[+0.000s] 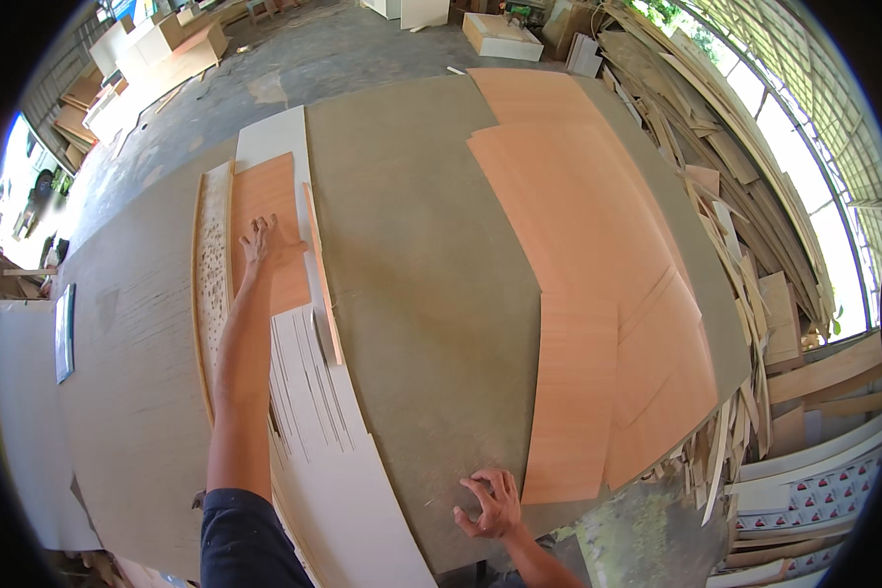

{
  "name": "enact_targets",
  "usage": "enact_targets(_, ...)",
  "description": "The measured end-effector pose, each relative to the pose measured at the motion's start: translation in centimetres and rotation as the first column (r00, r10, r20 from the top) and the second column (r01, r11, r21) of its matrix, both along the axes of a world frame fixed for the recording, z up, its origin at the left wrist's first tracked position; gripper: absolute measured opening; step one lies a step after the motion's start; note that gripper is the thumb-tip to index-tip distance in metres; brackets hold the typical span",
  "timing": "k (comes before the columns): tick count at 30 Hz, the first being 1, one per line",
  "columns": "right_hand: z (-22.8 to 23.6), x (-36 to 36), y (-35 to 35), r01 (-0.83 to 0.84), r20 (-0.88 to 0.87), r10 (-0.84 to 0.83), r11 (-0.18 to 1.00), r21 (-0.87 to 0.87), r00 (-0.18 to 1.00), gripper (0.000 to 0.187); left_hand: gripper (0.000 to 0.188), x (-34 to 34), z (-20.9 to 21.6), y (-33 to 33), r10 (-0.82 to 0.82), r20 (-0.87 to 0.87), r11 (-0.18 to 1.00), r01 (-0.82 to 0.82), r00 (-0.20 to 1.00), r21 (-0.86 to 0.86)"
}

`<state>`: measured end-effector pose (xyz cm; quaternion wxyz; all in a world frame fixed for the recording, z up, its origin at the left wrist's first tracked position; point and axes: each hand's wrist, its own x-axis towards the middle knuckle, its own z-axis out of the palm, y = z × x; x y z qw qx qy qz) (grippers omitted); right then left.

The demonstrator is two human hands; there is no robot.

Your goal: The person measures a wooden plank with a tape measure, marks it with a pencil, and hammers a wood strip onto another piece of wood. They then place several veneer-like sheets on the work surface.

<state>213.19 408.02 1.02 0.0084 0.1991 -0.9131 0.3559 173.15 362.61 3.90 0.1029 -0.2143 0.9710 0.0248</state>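
Note:
My left hand (257, 243) rests with spread fingers on a small orange wood-grain veneer sheet (268, 191). That sheet lies over a long white board (338, 470) marked with several dark lines. Along its left side runs a narrow speckled panel (212, 235) with pale wooden edges. A thin orange strip (320, 274) lies along the board's right edge. Near the table's front edge, my right hand (492, 504) has loosely bent fingers, thumb apart, and nothing visible in it. Just right of it are larger orange veneer sheets (573, 392), partly overlapping.
Everything lies on a wide grey-brown worktable (412, 225). Stacked planks and offcuts (745, 186) crowd the right side. A small blue-white flat item (65, 333) lies at the table's left. Pale box-like wooden pieces (152, 73) stand on the concrete floor (294, 64) beyond.

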Motion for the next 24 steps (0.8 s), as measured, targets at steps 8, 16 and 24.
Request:
enact_targets(8,0.4,0.4,1.0,0.066,0.018,-0.066,0.997,0.036,0.998,0.042,0.096,-2.7,-1.1,4.4,-0.101,-0.052,0.948,0.080,0.994,-0.308)
enact_targets(16,0.1,0.0,0.6,0.009,0.021,-0.009,1.000,-0.015,1.000,0.041,0.097,-2.1,-8.2,-9.9,0.108,-0.319,0.993,-0.088,0.941,0.076)
enact_targets(24,0.4,0.1,0.1,0.060,-0.001,-0.060,0.998,0.023,0.998,0.041,0.109,0.4,0.4,1.7,0.073,-0.060,0.997,-0.072,0.995,0.019)
